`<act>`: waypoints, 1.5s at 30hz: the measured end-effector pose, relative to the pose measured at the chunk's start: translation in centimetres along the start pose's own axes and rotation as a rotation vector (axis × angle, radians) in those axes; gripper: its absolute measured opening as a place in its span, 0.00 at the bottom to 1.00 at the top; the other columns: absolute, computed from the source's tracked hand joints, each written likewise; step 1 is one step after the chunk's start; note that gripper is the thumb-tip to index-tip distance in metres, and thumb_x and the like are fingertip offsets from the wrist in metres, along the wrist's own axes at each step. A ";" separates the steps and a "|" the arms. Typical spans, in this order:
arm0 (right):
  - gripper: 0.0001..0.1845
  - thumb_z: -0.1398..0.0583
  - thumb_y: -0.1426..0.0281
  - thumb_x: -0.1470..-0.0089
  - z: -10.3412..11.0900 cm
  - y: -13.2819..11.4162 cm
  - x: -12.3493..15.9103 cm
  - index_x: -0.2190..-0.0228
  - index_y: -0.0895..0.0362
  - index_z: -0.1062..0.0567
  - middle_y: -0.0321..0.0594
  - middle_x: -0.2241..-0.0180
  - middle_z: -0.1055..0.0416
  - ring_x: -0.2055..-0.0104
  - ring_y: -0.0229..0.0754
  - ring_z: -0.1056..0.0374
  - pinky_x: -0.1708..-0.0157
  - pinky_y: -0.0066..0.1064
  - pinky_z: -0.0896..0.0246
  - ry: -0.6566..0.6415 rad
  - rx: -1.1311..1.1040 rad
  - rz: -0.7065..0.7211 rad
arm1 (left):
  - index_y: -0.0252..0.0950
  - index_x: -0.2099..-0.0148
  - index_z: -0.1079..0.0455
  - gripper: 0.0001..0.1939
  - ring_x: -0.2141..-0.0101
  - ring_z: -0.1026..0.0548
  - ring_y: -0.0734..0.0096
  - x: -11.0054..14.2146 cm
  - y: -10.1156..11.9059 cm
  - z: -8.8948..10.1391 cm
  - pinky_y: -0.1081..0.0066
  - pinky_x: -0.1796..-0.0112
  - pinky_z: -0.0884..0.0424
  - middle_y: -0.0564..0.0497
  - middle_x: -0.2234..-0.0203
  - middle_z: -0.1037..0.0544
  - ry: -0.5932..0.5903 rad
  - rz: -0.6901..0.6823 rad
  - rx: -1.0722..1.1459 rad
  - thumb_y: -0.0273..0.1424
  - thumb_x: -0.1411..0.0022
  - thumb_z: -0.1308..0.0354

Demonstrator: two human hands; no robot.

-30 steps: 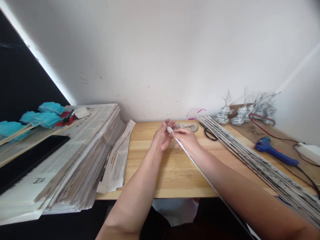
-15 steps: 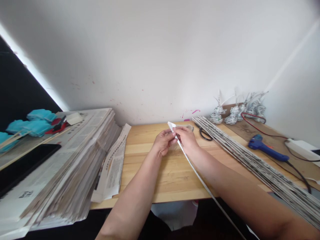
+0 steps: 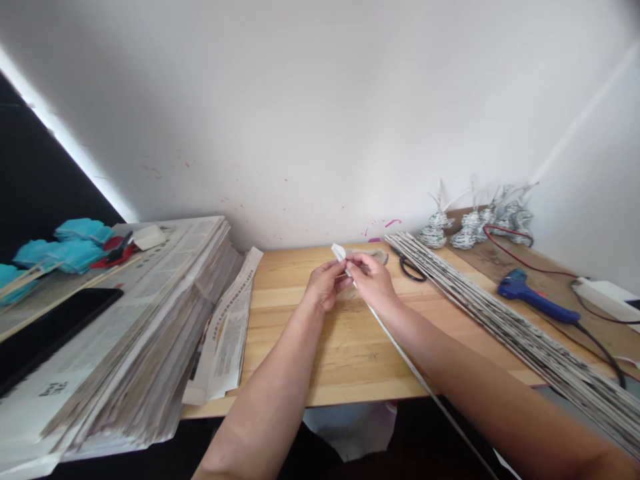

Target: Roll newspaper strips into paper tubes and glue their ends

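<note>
A long thin rolled paper tube [image 3: 400, 351] slants from between my hands down past the table's front edge. At its upper end a white paper flap [image 3: 339, 251] sticks out beyond the fingertips. My left hand [image 3: 326, 283] pinches the tube near this end, thumb and fingers together. Close beside it, my right hand [image 3: 369, 273] also grips the paper, its thumb pressed against the fingers. Both hands are held above the wooden table [image 3: 280, 333]. Part of the rolled end is hidden by my fingers.
On the left stands a thick newspaper stack [image 3: 165, 293] with a phone [image 3: 60, 333] on it; cut newspaper strips [image 3: 227, 333] lie beside. To the right are a bundle of paper tubes [image 3: 480, 320], scissors [image 3: 413, 270], a blue glue gun [image 3: 537, 300] and woven paper figures [image 3: 467, 230].
The white flap at the tube's end has shifted slightly left and looks more curled. My fingers have moved a little along the tube; both hands still grip it.
</note>
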State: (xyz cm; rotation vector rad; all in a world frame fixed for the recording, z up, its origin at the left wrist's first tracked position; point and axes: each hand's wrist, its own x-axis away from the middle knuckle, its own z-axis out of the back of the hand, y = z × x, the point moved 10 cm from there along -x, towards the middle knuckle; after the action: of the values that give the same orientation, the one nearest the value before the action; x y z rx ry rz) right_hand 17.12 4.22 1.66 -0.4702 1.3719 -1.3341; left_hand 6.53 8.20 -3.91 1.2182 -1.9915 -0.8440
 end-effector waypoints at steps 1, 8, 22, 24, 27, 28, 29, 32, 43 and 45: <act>0.13 0.41 0.64 0.48 0.0 -0.5 0.6 0.62 0.56 0.26 0.44 0.60 0.25 0.58 0.45 0.30 0.61 0.34 0.36 -0.040 0.093 0.039 | 0.29 0.66 0.27 0.02 0.77 0.26 0.78 0.0 0.1 0.2 0.80 0.75 0.28 0.48 0.74 0.22 0.020 -0.001 0.007 0.24 0.43 0.39; 0.09 0.45 0.66 0.43 0.1 -1.4 4.0 0.72 0.56 0.29 0.38 0.77 0.33 0.76 0.39 0.39 0.74 0.31 0.48 -0.277 0.443 0.082 | 0.28 0.67 0.29 0.03 0.79 0.26 0.78 -0.3 0.3 1.2 0.82 0.79 0.29 0.47 0.77 0.23 0.101 0.023 0.062 0.23 0.41 0.42; 0.16 0.42 0.56 0.47 -0.6 1.0 4.6 0.74 0.55 0.33 0.30 0.82 0.45 0.81 0.33 0.49 0.81 0.26 0.57 -0.434 -0.054 -0.245 | 0.27 0.66 0.29 0.04 0.75 0.22 0.74 0.0 0.4 0.5 0.82 0.77 0.26 0.47 0.76 0.24 0.031 0.092 0.114 0.21 0.39 0.44; 0.15 0.43 0.58 0.46 0.0 0.0 4.4 0.76 0.56 0.31 0.33 0.81 0.42 0.79 0.34 0.46 0.79 0.27 0.54 -0.384 0.092 -0.106 | 0.27 0.66 0.29 0.04 0.75 0.22 0.74 0.0 0.4 0.5 0.82 0.76 0.26 0.47 0.75 0.24 0.020 0.086 0.115 0.21 0.38 0.45; 0.18 0.48 0.55 0.42 -1.2 1.4 5.3 0.69 0.56 0.29 0.30 0.83 0.45 0.83 0.34 0.49 0.82 0.27 0.54 -0.535 -0.091 -0.317 | 0.28 0.66 0.29 0.04 0.74 0.22 0.75 -0.1 0.6 0.5 0.82 0.73 0.25 0.47 0.74 0.24 -0.004 0.074 0.127 0.21 0.38 0.44; 0.19 0.49 0.53 0.42 -1.9 1.9 5.9 0.67 0.56 0.30 0.28 0.84 0.48 0.85 0.33 0.52 0.84 0.26 0.56 -0.607 -0.220 -0.428 | 0.28 0.66 0.29 0.04 0.73 0.22 0.75 -0.1 0.6 0.4 0.82 0.71 0.24 0.47 0.74 0.24 -0.019 0.067 0.136 0.22 0.38 0.44; 0.20 0.49 0.52 0.43 -2.4 2.0 6.5 0.66 0.55 0.31 0.26 0.84 0.51 0.86 0.32 0.55 0.85 0.25 0.58 -0.671 -0.346 -0.520 | 0.28 0.66 0.29 0.04 0.72 0.22 0.75 -0.1 0.7 0.3 0.81 0.70 0.24 0.47 0.73 0.23 -0.037 0.059 0.147 0.22 0.38 0.44; 0.21 0.49 0.50 0.43 -2.9 1.9 7.3 0.64 0.55 0.32 0.25 0.83 0.52 0.86 0.32 0.55 0.85 0.25 0.57 -0.753 -0.467 -0.599 | 0.28 0.65 0.28 0.05 0.70 0.21 0.75 0.0 1.0 -0.1 0.81 0.68 0.24 0.47 0.72 0.23 -0.087 0.040 0.164 0.23 0.37 0.45; 0.17 0.51 0.61 0.39 0.0 -0.2 5.0 0.65 0.57 0.28 0.36 0.79 0.38 0.78 0.38 0.42 0.76 0.30 0.50 -0.428 0.244 -0.044 | 0.27 0.64 0.28 0.06 0.69 0.21 0.73 0.0 1.1 -0.5 0.80 0.65 0.23 0.46 0.72 0.23 -0.125 0.011 0.182 0.22 0.36 0.46; 0.19 0.52 0.57 0.40 -1.2 1.3 5.6 0.62 0.56 0.29 0.30 0.81 0.45 0.83 0.35 0.49 0.81 0.27 0.53 -0.573 -0.105 -0.302 | 0.27 0.64 0.27 0.06 0.69 0.21 0.74 0.1 1.3 -0.8 0.80 0.65 0.23 0.46 0.72 0.23 -0.156 0.002 0.204 0.22 0.37 0.45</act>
State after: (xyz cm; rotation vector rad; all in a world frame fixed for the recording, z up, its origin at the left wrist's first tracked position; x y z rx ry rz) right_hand 14.83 0.33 -2.11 -1.0736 0.9151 -1.2328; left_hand 6.46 8.43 -2.45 1.2964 -2.2492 -0.7700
